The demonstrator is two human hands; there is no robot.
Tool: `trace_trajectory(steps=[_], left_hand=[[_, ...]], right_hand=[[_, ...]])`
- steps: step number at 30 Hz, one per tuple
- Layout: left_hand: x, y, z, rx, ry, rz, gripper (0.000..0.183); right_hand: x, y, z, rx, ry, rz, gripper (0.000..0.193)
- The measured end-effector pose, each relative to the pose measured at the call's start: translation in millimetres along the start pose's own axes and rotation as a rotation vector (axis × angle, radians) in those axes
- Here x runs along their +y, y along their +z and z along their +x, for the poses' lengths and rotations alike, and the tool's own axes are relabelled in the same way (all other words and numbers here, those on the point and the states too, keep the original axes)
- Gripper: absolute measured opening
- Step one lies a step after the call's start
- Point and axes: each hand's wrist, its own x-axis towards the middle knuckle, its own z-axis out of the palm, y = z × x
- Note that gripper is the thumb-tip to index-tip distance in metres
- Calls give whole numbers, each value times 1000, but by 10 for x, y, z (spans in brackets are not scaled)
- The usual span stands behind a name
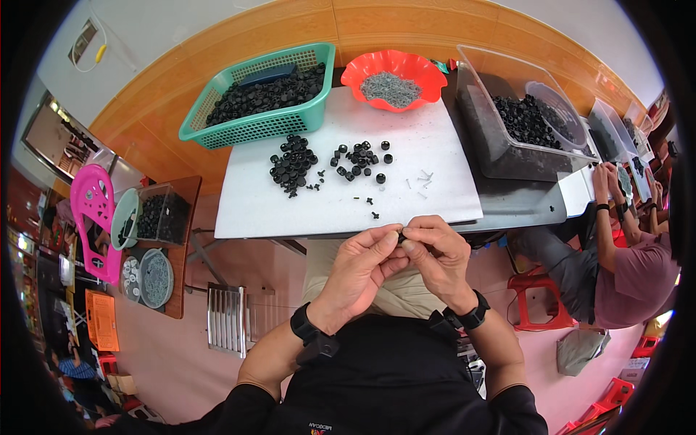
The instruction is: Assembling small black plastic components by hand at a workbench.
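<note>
My left hand (355,270) and my right hand (441,262) meet just in front of the table's near edge. Pinched between their thumbs and fingers is a small black plastic part (402,237), mostly covered by the fingertips. Beyond them, on a white foam sheet (250,199), lies a heap of black knob-like parts (291,167). To its right are scattered short black round caps (360,161). A few tiny black stemmed pieces (375,215) lie nearer my hands, and several thin metal screws (425,176) rest at the right.
A green basket (254,130) of black parts, a red scalloped bowl (353,75) of screws and a clear bin (500,151) line the far side. A side table (178,283) holding tubs stands left. At the right, another person (629,283) works seated.
</note>
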Motion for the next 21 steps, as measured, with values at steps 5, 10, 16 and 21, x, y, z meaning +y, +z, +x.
trace_trajectory(steps=[5,10,16,21], left_hand=[[-26,-30,16,6,13,10,22],[-39,-41,20,28,20,32,20],[-44,-53,25,49,21,67,19],[-39,-5,26,74,31,105,19]], right_hand=[[-46,8,24,0,-58,-104,25],[-41,-29,62,-39,-156,-254,28],[-49,-39,71,-36,-316,-456,29],[-37,-49,104,-67,-395,-559,34]])
